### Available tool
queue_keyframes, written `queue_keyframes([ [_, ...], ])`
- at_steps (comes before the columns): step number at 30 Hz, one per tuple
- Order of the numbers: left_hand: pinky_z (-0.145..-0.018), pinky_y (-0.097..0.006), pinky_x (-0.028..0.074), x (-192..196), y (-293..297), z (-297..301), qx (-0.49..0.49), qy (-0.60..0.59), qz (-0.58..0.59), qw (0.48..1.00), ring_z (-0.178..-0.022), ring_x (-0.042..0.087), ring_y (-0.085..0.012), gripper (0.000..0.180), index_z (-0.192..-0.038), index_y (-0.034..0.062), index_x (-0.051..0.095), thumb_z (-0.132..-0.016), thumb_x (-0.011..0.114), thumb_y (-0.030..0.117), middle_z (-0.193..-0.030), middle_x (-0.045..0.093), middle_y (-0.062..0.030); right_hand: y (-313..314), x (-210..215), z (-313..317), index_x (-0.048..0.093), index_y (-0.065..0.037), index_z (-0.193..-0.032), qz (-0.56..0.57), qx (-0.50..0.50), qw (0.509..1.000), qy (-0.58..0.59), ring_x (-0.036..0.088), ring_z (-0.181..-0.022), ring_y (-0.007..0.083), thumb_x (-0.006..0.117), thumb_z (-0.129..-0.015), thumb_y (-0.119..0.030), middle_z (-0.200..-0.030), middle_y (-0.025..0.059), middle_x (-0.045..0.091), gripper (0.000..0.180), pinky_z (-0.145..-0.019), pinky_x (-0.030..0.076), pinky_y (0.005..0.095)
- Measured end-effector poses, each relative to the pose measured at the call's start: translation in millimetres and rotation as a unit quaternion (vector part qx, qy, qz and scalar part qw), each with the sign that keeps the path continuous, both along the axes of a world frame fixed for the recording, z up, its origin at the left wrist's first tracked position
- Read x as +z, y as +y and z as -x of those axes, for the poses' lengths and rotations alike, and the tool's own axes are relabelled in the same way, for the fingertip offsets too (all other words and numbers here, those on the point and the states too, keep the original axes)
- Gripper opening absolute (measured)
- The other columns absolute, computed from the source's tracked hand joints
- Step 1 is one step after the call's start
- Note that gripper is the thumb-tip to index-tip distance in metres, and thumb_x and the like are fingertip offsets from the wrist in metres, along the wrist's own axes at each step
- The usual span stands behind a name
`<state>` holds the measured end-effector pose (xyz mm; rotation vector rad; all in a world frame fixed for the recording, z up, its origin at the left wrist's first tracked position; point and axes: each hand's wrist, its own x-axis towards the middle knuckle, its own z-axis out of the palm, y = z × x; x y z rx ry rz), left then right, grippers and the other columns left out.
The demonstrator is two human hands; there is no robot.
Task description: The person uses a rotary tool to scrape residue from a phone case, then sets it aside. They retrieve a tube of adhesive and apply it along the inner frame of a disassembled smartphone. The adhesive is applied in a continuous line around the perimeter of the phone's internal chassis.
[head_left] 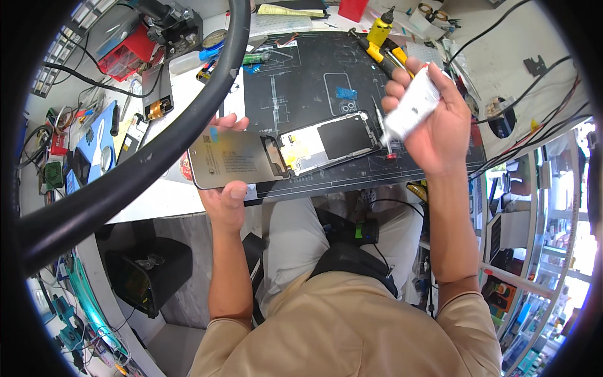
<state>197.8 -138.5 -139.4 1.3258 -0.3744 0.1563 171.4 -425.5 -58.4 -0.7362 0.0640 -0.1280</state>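
My left hand grips a phone screen panel by its edges, thumb at the near edge and fingers at the far one. The panel's grey backing faces up, with a small blue sticker near its far left corner. Right beside it, an opened phone body lies on the mat, a black rectangle showing in its inside; the two meet or overlap at the panel's right end. My right hand is closed around a white squeeze tube. Its nozzle tilts down and left, by the phone body's right end; whether they touch I cannot tell.
A black work mat covers the bench. Yellow-handled pliers and a yellow bottle stand behind my right hand. A thick black curved bar crosses the left side. Another phone part lies on the left.
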Motion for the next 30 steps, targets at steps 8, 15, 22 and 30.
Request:
queue_keyframes([
  [8, -0.113, -0.052, 0.043, 1.6, -0.8, 2.4, 0.005, 0.008, -0.006, 1.0, -0.136, 0.052, -0.0417, 0.125, -0.157, -0.006, 0.025, -0.075, 0.077, 0.073, -0.145, 0.05, -0.0224, 66.0, -44.6, -59.7, 0.052, -0.01, -0.07, -0.087, 0.063, 0.993, -0.051, 0.055, -0.074, 0.0228, 0.062, -0.099, -0.034, -0.072, 0.0072, 0.053, 0.039, -0.077, 0.048, 0.0382],
  [15, -0.114, -0.052, 0.042, 2.0, -3.7, 3.2, 0.018, 0.014, 0.003, 1.0, -0.136, 0.053, -0.0415, 0.127, -0.156, -0.0057, 0.025, -0.073, 0.08, 0.073, -0.146, 0.05, -0.0228, 93.8, -44.1, -64.8, 0.051, -0.009, -0.077, 0.012, 0.022, 0.999, -0.028, 0.05, -0.065, 0.0155, 0.049, -0.108, -0.037, -0.069, 0.0023, 0.048, 0.042, -0.069, 0.045, 0.0349],
  [22, -0.112, -0.051, 0.043, 2.3, -3.6, 3.4, 0.019, 0.004, -0.007, 1.0, -0.134, 0.054, -0.0402, 0.126, -0.156, -0.0048, 0.027, -0.072, 0.079, 0.074, -0.145, 0.051, -0.0231, 103.3, -47.1, -67.1, 0.043, -0.012, -0.072, 0.049, 0.005, 0.999, -0.012, 0.043, -0.057, 0.0131, 0.049, -0.109, -0.038, -0.063, -0.0002, 0.039, 0.045, -0.059, 0.043, 0.0318],
  [30, -0.112, -0.051, 0.044, 0.1, -4.4, 2.2, 0.03, 0.006, -0.008, 1.0, -0.134, 0.054, -0.0404, 0.124, -0.156, -0.0033, 0.028, -0.073, 0.078, 0.075, -0.144, 0.052, -0.0211, 109.3, -55.7, -71.8, 0.048, -0.013, -0.073, 0.032, -0.017, 0.999, 0.022, 0.042, -0.053, 0.0116, 0.055, -0.105, -0.042, -0.059, -0.0009, 0.04, 0.044, -0.055, 0.042, 0.0313],
])
